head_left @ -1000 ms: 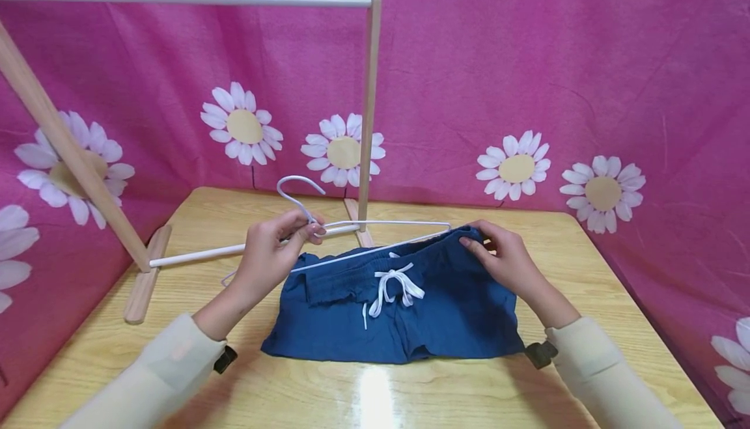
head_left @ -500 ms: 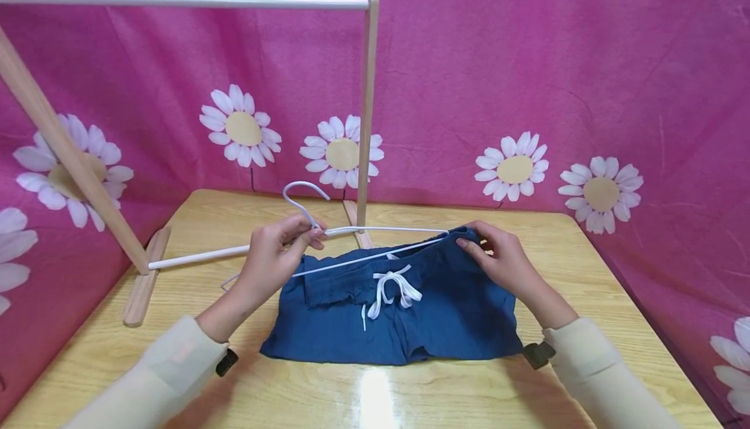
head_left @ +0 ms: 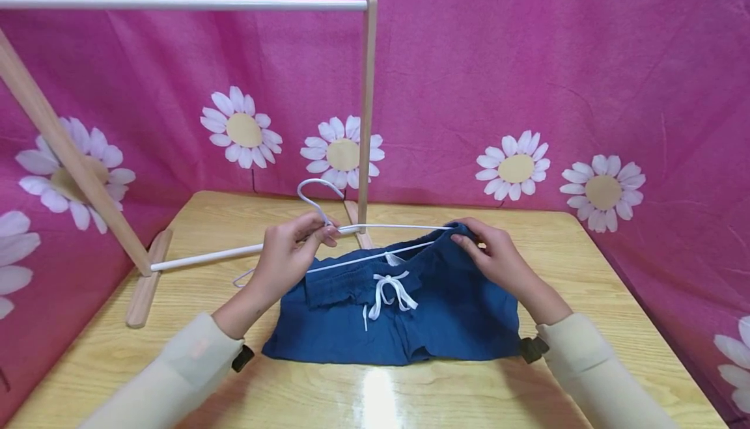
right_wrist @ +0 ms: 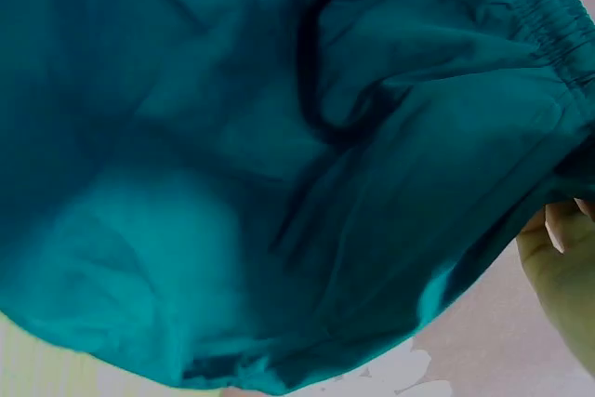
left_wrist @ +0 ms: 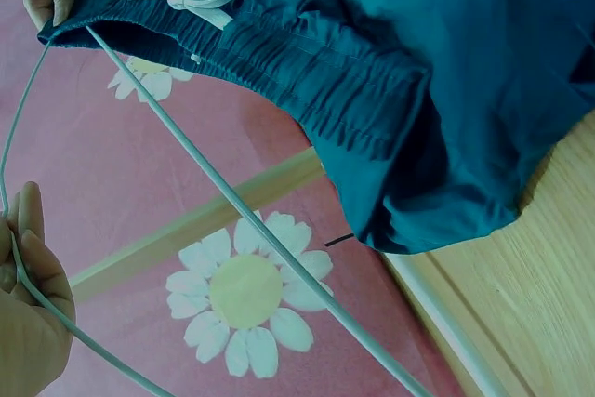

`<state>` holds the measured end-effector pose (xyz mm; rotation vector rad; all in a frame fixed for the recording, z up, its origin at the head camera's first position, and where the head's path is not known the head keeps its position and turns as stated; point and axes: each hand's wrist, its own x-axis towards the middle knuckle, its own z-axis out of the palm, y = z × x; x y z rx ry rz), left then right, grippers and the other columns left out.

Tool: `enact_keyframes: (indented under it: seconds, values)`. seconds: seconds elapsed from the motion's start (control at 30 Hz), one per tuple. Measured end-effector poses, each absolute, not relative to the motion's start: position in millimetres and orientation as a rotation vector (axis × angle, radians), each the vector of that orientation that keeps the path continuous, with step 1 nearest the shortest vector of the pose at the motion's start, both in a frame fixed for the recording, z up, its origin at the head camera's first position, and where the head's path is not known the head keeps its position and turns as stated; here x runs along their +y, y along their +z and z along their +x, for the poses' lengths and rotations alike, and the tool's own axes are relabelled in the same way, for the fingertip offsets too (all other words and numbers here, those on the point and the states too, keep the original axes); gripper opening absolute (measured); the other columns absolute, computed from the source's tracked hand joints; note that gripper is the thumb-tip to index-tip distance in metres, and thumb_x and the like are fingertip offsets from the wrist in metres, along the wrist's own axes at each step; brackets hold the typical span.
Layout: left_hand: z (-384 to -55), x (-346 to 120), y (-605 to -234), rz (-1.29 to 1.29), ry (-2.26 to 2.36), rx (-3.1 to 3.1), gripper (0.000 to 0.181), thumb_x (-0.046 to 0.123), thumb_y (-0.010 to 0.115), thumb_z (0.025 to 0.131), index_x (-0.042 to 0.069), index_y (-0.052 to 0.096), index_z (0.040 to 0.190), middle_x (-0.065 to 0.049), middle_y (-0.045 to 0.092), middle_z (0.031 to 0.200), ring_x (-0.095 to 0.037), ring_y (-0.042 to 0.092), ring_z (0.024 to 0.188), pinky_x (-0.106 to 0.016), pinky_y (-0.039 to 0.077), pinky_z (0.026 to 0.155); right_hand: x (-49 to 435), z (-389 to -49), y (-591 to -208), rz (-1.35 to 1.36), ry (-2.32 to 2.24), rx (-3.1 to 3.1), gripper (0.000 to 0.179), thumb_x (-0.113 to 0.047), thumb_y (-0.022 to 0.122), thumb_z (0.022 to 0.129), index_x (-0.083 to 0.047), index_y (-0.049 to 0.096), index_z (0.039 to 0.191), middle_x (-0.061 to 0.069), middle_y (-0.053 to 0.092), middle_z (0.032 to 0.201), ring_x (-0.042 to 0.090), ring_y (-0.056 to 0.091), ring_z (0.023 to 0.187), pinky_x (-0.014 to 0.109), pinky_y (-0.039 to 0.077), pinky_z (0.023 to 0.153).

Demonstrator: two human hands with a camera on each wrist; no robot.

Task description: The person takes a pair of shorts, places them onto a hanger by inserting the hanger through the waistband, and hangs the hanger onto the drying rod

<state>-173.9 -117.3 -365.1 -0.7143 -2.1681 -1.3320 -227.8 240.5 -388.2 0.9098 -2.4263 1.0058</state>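
My left hand (head_left: 293, 250) pinches a white wire clothes hanger (head_left: 398, 226) at the neck just below its hook, which points up. The hanger's right end runs inside the waistband of a pair of dark blue shorts (head_left: 469, 318); its left corner sticks out past my left wrist. With thumb and fingers my right hand (head_left: 495, 253) grips the waistband's right corner and lifts it. A white drawstring bow (head_left: 389, 292) sits at the front of the shorts, whose legs lie on the table. In the left wrist view, the hanger's bars enter the waistband opening (left_wrist: 139, 34).
A clothes rack with a white top rail (head_left: 187, 3) and wooden posts (head_left: 368, 110) stands at the back left. Its lower white bar (head_left: 205, 258) passes behind my left hand. A pink flowered cloth (head_left: 457, 58) hangs around the wooden table (head_left: 586, 273).
My left hand has moved right with the hanger, so its right end sits deeper in the waistband. My right hand has shifted slightly left with the corner of the shorts.
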Motion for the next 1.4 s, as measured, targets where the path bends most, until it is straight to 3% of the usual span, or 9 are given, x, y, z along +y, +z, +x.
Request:
enact_keyframes:
  seconds: [0.27,0.53,0.8,1.07,1.4]
  values:
    - [-175,-113,-360,-0.705,-1.36,-2.151,0.011,-0.003,0.065,0.096,0.0,0.073,0.103,-0.011,0.077,0.095,-0.017,0.075,0.081,-0.026,0.059,0.081,233,-228,-380,0.956,0.987,-2.398,0.025,0.001,0.065,0.096,-0.002,0.067,0.121,0.009,0.073,0.109,0.019,0.064,0.093,0.014,0.048,0.09]
    - [-179,-105,-356,-0.7,-1.364,-2.14,0.011,-0.003,0.067,0.095,-0.002,0.073,0.103,-0.011,0.077,0.094,-0.017,0.076,0.08,-0.033,0.06,0.082,221,-232,-373,1.054,0.888,-2.297,0.02,0.005,0.066,0.093,-0.001,0.068,0.112,0.009,0.073,0.1,0.02,0.064,0.086,0.034,0.053,0.083]
    - [-183,-94,-356,-0.735,-1.387,-2.096,0.012,-0.005,0.068,0.093,-0.001,0.074,0.103,-0.01,0.077,0.094,-0.017,0.075,0.079,-0.03,0.06,0.08,203,-224,-367,1.01,0.838,-2.328,0.018,-0.003,0.069,0.094,-0.006,0.069,0.112,0.007,0.072,0.095,0.024,0.066,0.092,0.043,0.034,0.081]
    - [-186,-85,-364,-0.732,-1.413,-2.069,0.012,-0.001,0.069,0.094,0.0,0.074,0.105,-0.012,0.077,0.096,-0.018,0.076,0.081,-0.03,0.06,0.079,191,-219,-369,1.006,0.807,-2.333,0.018,-0.005,0.068,0.095,-0.008,0.069,0.113,-0.001,0.065,0.077,0.013,0.06,0.074,0.042,0.036,0.082]
    - [-189,-83,-364,-0.696,-1.415,-2.056,0.013,0.001,0.069,0.094,0.001,0.075,0.106,-0.009,0.078,0.097,-0.024,0.076,0.086,-0.031,0.06,0.079,186,-221,-369,0.969,0.804,-2.311,0.02,-0.004,0.068,0.095,-0.008,0.07,0.115,-0.002,0.066,0.077,0.01,0.059,0.072,0.043,0.04,0.085]
